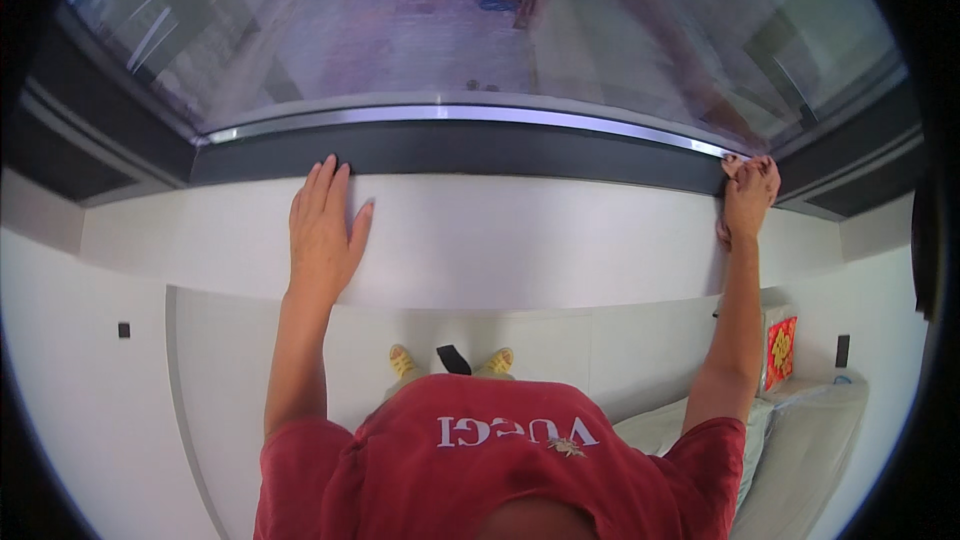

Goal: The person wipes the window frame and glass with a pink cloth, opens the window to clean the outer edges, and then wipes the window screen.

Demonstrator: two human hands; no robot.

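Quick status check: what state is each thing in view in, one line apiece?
Left hand: open, palm down over the white sill, fingertips at the dark frame.
Right hand: fingers bent at the frame's right end; whether it grips anything is unclear.
Window pane: see-through, with reflections.
Yellow sandals: worn, feet apart.
Red shirt: worn.

Left arm (303, 340) extended forward; left hand (320, 225) palm down, fingers (327, 178) straight and slightly parted, thumb (361, 226) spread rightward. Right arm (735, 315) extended forward, farther out sideways; right hand (752, 192) bunched, its fingers curled, grip unclear.
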